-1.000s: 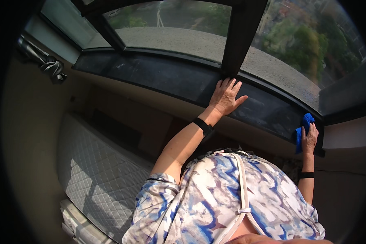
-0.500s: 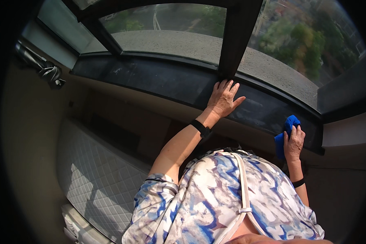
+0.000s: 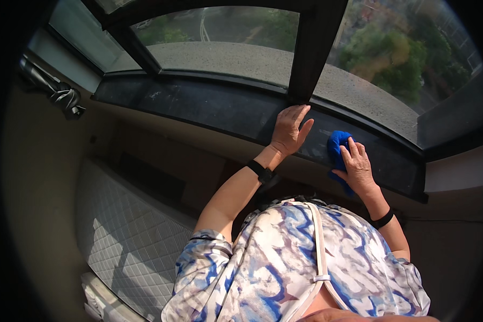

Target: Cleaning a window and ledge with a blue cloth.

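A dark window sill (image 3: 214, 107) runs across the view below the glass. My left hand (image 3: 291, 130) rests on it at the foot of the upright window post (image 3: 308, 53), fingers stretched out and thumb apart, holding nothing. To the right of it, my right hand (image 3: 358, 165) presses a bunched blue cloth (image 3: 338, 147) against the sill. Part of the cloth hangs down over the sill's near edge. Pale smudges mark the sill's surface beside the cloth and farther left.
A quilted grey mattress (image 3: 129, 241) stands at the lower left, partly sunlit. Something dark, tied with a light cord (image 3: 67, 99), hangs at the left wall. Window panes (image 3: 225, 32) rise beyond the sill, with a rough grey ledge (image 3: 231, 61) outside.
My right hand has slid the blue cloth leftward along the sill, closer to my left hand. The left hand has stayed by the post, with its fingers closer together.
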Motion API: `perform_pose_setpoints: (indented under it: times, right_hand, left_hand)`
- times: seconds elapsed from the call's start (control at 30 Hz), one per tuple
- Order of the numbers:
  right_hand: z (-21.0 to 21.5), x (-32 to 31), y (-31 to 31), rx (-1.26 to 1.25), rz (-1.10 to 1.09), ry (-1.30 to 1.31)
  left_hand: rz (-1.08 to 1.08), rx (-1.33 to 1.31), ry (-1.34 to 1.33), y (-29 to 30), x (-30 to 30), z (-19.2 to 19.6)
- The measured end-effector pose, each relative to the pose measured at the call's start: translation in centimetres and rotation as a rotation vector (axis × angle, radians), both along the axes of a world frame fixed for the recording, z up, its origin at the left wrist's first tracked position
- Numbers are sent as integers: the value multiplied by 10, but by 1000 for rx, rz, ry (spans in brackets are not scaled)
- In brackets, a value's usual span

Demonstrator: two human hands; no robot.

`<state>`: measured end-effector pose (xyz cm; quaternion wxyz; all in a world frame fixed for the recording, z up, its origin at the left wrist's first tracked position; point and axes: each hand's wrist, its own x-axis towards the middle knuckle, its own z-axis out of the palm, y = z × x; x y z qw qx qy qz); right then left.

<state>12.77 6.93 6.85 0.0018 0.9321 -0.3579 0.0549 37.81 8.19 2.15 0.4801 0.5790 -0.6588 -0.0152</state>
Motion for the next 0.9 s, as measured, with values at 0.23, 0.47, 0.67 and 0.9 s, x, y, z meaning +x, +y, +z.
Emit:
perform_pose_setpoints:
  times: [0.23, 0.47, 0.67, 0.9]
  right_hand:
    - [3, 56, -2, 25, 129, 4]
    - [2, 124, 0, 43, 288, -28]
    - [2, 127, 13, 98, 286, -90]
    - [35, 91, 9, 301, 172, -242]
  left_hand:
    - [53, -67, -47, 9, 28, 8]
    - [72, -25, 81, 11, 45, 0]
    - [-17, 14, 51, 13, 43, 3]
    - [-101, -6, -8, 14, 42, 6]
